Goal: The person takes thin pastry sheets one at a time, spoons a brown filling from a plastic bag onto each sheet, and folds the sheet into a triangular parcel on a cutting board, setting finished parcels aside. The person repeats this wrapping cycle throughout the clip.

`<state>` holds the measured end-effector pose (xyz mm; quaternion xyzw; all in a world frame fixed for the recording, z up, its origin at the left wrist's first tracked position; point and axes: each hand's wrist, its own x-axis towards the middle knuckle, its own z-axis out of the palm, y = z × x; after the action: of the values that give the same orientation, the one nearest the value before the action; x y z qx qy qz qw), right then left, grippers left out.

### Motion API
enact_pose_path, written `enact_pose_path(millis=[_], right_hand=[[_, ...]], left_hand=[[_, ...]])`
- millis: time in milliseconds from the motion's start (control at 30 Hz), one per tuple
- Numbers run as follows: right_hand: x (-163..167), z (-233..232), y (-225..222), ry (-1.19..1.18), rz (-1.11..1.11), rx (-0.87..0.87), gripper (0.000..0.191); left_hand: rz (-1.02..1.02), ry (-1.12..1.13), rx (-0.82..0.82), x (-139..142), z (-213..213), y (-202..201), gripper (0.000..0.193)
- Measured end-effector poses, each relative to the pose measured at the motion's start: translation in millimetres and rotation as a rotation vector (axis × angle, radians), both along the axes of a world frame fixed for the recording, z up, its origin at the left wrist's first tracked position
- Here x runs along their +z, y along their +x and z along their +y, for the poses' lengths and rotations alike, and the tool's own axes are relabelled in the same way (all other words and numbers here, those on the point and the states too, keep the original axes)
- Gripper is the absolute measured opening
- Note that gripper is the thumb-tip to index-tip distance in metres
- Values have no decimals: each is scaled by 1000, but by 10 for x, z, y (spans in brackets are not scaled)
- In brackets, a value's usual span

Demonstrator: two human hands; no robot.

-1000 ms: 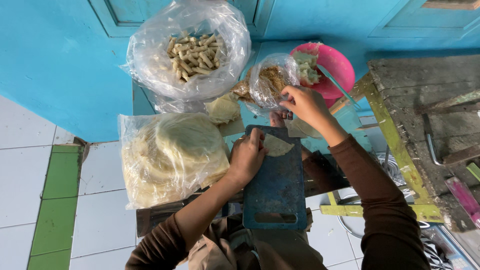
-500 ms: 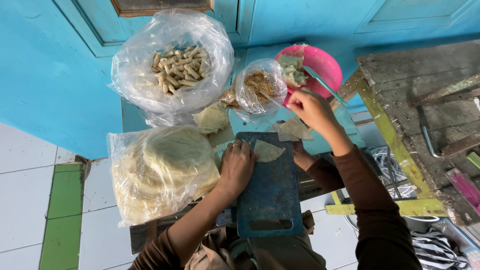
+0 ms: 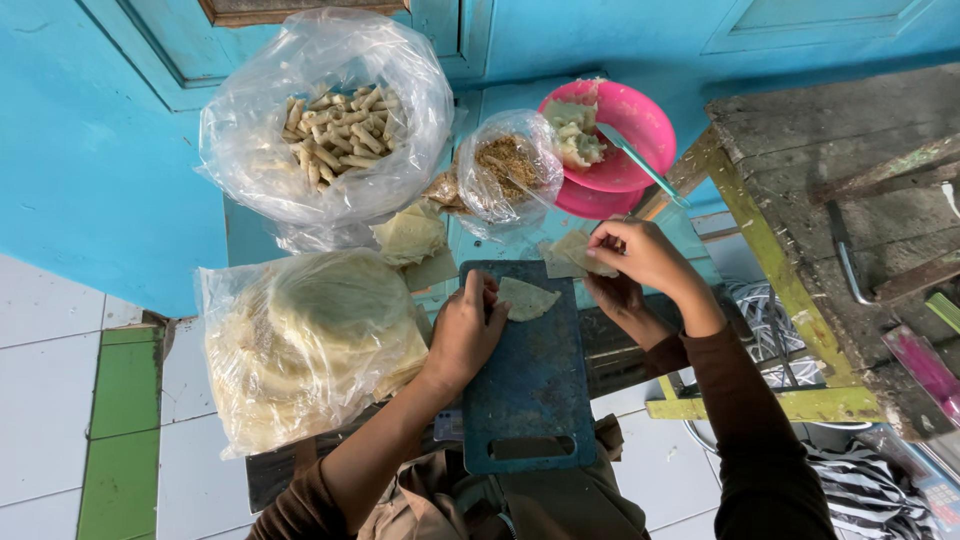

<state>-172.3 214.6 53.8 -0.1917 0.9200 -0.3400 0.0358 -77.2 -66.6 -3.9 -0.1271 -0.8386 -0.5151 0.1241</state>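
On the blue cutting board (image 3: 530,400) in your lap, head view: your L hand (image 3: 465,335) sits at the far-left corner, fingers curled down on the edge of a folded wrapper piece (image 3: 527,298). It lies flat near the far edge. I cannot tell if the fingers pinch it or only press it.

Just past the far-right corner, your R hand (image 3: 640,255) pinches a pale wrapper sheet (image 3: 572,252) with narrow fingertips and holds it above the low blue bench (image 3: 470,245).

Under it, at the board's right edge, a second hand (image 3: 615,295) w/ a dark sleeve shows. I cannot tell whose it is.

Other things:
- Far side of the bench: big bag of rolled sticks (image 3: 335,130), small bag of brown filling (image 3: 510,165), and pink bowl (image 3: 640,110) w/ a spoon in it.
- Left of the board: bag of round wrappers (image 3: 310,350).
- Right: worn wooden table (image 3: 850,150).

My judgement: the step in hand is laying out wrappers, before filling. The next move calls for the R sheet to go flat on the free part of the board, not over the folded piece. L hand should keep that piece from sliding. The sheets look thin, so grip softly.
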Motion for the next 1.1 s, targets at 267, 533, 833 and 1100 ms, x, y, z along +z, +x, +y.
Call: enact_pose_path(millis=[267, 533, 833, 1100], right_hand=[[-26, -319, 199, 215, 455, 89, 14], [-40, -188, 63, -464, -101, -82, 12], [-256, -340, 353, -776, -514, 120, 11], [-642, -799, 537, -770, -520, 66, 11]], left_hand=[[2, -8, -11, -10, -2, 28, 33], [-3, -11, -22, 8, -37, 59, 34], [21, 72, 11, -128, -22, 22, 31], [-41, 154, 10, -191, -38, -16, 18]])
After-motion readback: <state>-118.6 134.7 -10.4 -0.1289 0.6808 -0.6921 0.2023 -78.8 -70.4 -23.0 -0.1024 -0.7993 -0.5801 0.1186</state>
